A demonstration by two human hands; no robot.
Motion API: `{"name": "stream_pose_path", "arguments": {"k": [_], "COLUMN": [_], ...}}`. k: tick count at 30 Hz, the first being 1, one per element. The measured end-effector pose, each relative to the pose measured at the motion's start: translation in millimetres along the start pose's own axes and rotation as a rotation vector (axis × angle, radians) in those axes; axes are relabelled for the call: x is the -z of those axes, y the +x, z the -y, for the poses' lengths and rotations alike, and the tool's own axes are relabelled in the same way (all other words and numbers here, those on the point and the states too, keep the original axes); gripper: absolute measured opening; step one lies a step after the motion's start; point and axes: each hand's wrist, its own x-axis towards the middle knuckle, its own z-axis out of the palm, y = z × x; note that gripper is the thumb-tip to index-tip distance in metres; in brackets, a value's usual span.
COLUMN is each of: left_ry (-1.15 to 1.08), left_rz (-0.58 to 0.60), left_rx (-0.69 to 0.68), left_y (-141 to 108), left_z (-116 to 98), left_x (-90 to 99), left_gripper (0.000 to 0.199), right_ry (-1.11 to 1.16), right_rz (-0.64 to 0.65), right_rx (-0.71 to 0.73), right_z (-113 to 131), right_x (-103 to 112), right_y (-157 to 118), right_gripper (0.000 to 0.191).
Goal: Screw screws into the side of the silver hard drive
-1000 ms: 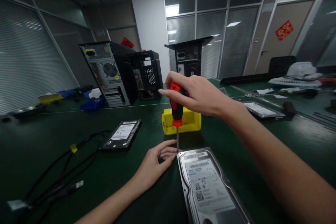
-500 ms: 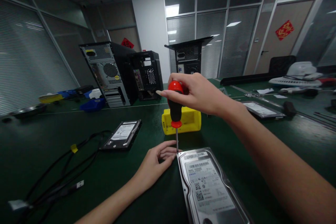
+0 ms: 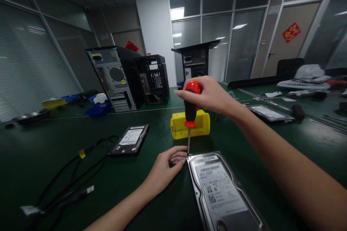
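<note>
My right hand (image 3: 207, 94) is wrapped around the red and black handle of a screwdriver (image 3: 190, 110). Its shaft points almost straight down, tilted slightly, with the tip at the far left corner of a silver hard drive (image 3: 222, 187). The drive lies label up at the front of the table. At that same corner, my left hand (image 3: 169, 164) has its fingers curled and pressed together, with fingertips and thumb against the drive's edge. Exactly what the tip rests on is too small to make out.
Behind the screwdriver stands a yellow bin (image 3: 180, 131). A second drive (image 3: 130, 140) and black cables (image 3: 70, 169) lie at left; another drive (image 3: 269, 113) lies at right. Computer cases (image 3: 127, 79) stand at the back. A white helmet (image 3: 310, 74) sits far right.
The screwdriver has tilted a little, its handle leaning right with my right hand. The whole view has shifted slightly, and my left hand stays at the drive's corner.
</note>
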Motion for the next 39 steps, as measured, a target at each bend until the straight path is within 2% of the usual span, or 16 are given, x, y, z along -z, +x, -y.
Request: {"name": "stream_pose_path", "arguments": {"k": [3, 6, 9, 11, 14, 15, 16, 18, 20, 22, 24, 26, 29, 33, 39], "left_ry": [-0.018, -0.009, 0.006, 0.031, 0.111, 0.142, 0.168, 0.204, 0.217, 0.213, 0.207, 0.200, 0.173, 0.115, 0.088], "left_rz": [0.012, 0.015, 0.012, 0.010, -0.007, -0.015, -0.023, -0.038, -0.054, -0.066, -0.076, -0.086, -0.101, -0.176, -0.194], "left_rx": [-0.026, -0.043, -0.054, -0.062, -0.068, -0.070, -0.075, -0.082, -0.070, -0.052, -0.044, -0.035, -0.015, 0.042, 0.086], "left_y": [-1.7, -2.8, -3.6, -4.9, -8.1, -9.1, -9.9, -10.2, -8.6, -5.8, -2.9, -0.6, 1.4, 2.3, 3.7], "left_z": [-0.1, -0.6, -1.6, -4.0, -11.4, -14.2, -16.7, -20.2, -21.0, -19.9, -18.2, -17.0, -16.2, -14.4, -8.9], "left_x": [1.0, 1.8, 2.3, 2.5, 2.0, 1.6, 1.1, -0.2, -1.8, -3.3, -4.4, -5.1, -5.2, -5.0, -6.6], "left_gripper": [0.035, 0.034, 0.031, 0.028, 0.023, 0.023, 0.023, 0.022, 0.020, 0.019, 0.019, 0.018, 0.017, 0.018, 0.021], "right_ry": [0.154, 0.478, 0.848, 0.963, 1.074, 1.167, 1.160, 1.215, 1.229, 1.130, 0.981, 0.876, 0.754, 0.656, 0.528], "right_rz": [-0.299, -0.631, -0.746, -0.752, -0.801, -0.702, -0.767, -0.723, -0.657, -0.583, -0.445, -0.300, -0.180, -0.121, -0.142], "right_rx": [-0.093, -0.276, -0.516, -0.706, -0.916, -0.949, -1.026, -1.082, -1.156, -1.211, -1.125, -1.020, -0.963, -0.985, -1.132], "right_z": [-9.0, -26.1, -48.1, -62.9, -80.3, -83.7, -85.7, -85.7, -82.1, -78.1, -76.1, -76.3, -76.6, -71.2, -59.9], "right_x": [17.1, 37.9, 48.4, 47.4, 39.4, 36.5, 33.8, 29.7, 26.6, 23.3, 18.7, 13.0, 5.9, 3.8, 6.8], "right_y": [4.9, 0.6, -24.1, -51.4, -97.6, -112.1, -125.4, -148.6, -167.1, -180.8, -190.0, -195.3, -199.1, -200.1, -186.8], "right_gripper": [0.038, 0.031, 0.023, 0.027, 0.027, 0.024, 0.021, 0.020, 0.028, 0.036, 0.052, 0.064, 0.073, 0.076, 0.110]}}
